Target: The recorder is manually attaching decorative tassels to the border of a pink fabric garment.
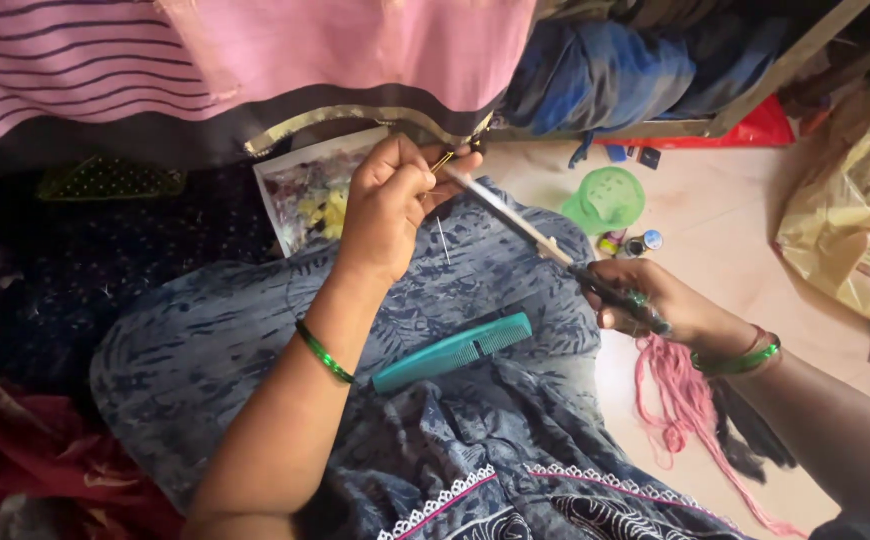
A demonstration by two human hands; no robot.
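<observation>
A small yellowish piece, possibly thread or trim and too small to identify, is pinched between thumb and fingertips of the left hand (387,205) at the gold-bordered edge of the pink fabric (355,50) hanging above the lap. A pair of scissors (545,245) is gripped in the right hand (655,305), fingers curled closed around the dark handles, the blades pointed up-left with their tip just beside the left fingertips. A teal comb (452,351) is seen lying on the blue printed cloth (255,330) below both hands; pink thread (680,400) lies on the floor under the right wrist, and a green lid (607,198) and small bottles (635,243) are noted further off.
</observation>
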